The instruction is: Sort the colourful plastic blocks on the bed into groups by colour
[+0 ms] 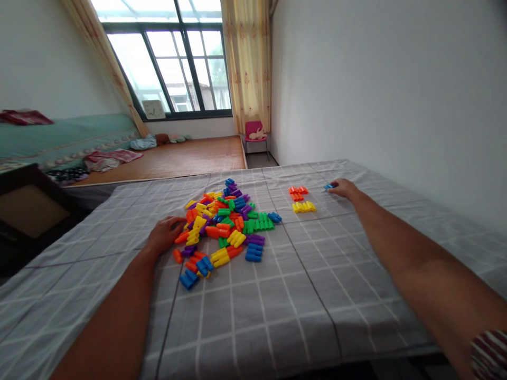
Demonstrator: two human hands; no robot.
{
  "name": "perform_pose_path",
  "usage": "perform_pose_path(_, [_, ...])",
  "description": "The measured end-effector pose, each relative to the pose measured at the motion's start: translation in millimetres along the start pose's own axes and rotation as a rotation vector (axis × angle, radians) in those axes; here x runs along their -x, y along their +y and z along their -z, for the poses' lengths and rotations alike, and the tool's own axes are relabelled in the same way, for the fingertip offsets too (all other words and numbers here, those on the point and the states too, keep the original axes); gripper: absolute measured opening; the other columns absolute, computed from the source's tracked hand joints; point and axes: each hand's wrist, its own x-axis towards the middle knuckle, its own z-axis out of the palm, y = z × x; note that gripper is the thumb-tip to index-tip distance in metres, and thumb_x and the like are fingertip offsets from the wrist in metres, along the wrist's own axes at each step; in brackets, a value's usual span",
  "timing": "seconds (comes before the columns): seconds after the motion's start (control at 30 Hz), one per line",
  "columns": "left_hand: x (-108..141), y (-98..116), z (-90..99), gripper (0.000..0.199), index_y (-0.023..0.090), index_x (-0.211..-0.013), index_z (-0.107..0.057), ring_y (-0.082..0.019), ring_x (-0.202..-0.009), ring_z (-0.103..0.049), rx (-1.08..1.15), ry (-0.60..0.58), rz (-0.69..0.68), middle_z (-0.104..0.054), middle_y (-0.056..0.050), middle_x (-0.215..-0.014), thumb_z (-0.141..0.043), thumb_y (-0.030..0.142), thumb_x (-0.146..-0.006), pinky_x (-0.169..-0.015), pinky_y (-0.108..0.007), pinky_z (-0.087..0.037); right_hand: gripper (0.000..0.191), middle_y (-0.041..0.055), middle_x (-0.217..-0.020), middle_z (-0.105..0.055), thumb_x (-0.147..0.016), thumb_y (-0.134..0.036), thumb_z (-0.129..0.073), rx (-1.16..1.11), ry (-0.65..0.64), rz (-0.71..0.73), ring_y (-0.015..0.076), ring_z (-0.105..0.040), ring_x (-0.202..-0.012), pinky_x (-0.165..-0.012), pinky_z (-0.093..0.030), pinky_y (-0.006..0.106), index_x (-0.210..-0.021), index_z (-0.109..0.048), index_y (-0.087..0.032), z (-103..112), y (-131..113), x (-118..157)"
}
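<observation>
A heap of plastic pieces (224, 212) in orange, yellow, green, blue and purple lies on the grey checked cloth (277, 295). At the heap's left edge, my left hand (168, 232) rests with bent fingers against orange pieces; whether it grips one is hidden. Farther right, my right hand (343, 188) pinches a blue piece (328, 186) just over or on the cloth. Between the heap and that hand lie an orange group (298, 193) and, nearer me, a yellow row (304, 207).
Past the cloth's far edge is a low wooden platform (190, 155) with cloths and soft items. A pink chair (255, 132) stands by the curtain. A white wall (388, 95) runs along the right, and a dark framed object (35, 211) stands at left.
</observation>
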Motion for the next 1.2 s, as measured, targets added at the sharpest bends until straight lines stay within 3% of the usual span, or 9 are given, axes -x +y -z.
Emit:
perform_pose_path(0.13, [0.6,1.4,1.1,0.041,0.02,-0.097,-0.073,-0.022,-0.098,-0.065,0.001,0.002,0.002,-0.07,-0.007,-0.109,-0.046,0.044,-0.077,-0.088,-0.03,-0.05,0.042,0.0107,-0.107,-0.072,-0.07,-0.034,-0.07,0.071,0.03,-0.034,0.0259,-0.066,-0.097,-0.08,-0.05,0.032,-0.108,-0.069,-0.015,-18.5,-13.1,-4.0])
perform_pose_path(0.33, [0.9,0.6,1.6,0.041,0.02,-0.097,-0.073,-0.023,-0.097,-0.065,0.007,0.0,-0.013,-0.07,-0.008,-0.108,-0.045,0.044,-0.079,-0.088,-0.032,-0.05,0.042,0.009,-0.109,-0.072,-0.078,-0.041,-0.063,0.064,0.13,0.004,0.0251,-0.066,-0.099,-0.088,-0.048,0.035,-0.114,-0.067,-0.019,-45.5,-19.8,18.7])
perform_pose_path(0.63, [0.3,-2.0,1.1,0.042,0.02,-0.096,-0.073,-0.023,-0.097,-0.065,0.006,-0.001,-0.011,-0.071,-0.007,-0.106,-0.045,0.047,-0.078,-0.087,-0.031,-0.05,0.043,0.0102,-0.111,-0.071,-0.079,-0.041,-0.062,-0.012,0.11,0.007,0.0243,-0.066,-0.097,-0.085,-0.05,0.034,-0.114,-0.067,-0.017,-41.8,-13.0,18.9])
perform_pose_path(1.0, [-0.1,-5.0,1.3,0.046,0.02,-0.099,-0.072,-0.023,-0.096,-0.065,0.003,-0.017,-0.011,-0.07,-0.008,-0.108,-0.044,0.049,-0.078,-0.086,-0.03,-0.05,0.043,0.0099,-0.109,-0.071,-0.073,-0.039,-0.067,-0.023,0.209,-0.049,0.0243,-0.065,-0.094,-0.083,-0.05,0.035,-0.111,-0.064,-0.019,-38.8,-5.4,18.3])
perform_pose_path(1.2, [-0.4,-4.1,1.7,0.045,0.02,-0.096,-0.073,-0.023,-0.094,-0.065,0.012,-0.01,-0.016,-0.071,-0.008,-0.106,-0.044,0.049,-0.078,-0.086,-0.031,-0.05,0.036,0.0088,-0.106,-0.072,-0.074,-0.037,-0.066,-0.049,0.18,-0.037,0.0224,-0.067,-0.089,-0.081,-0.051,0.033,-0.105,-0.066,-0.019,-36.5,-2.7,16.9])
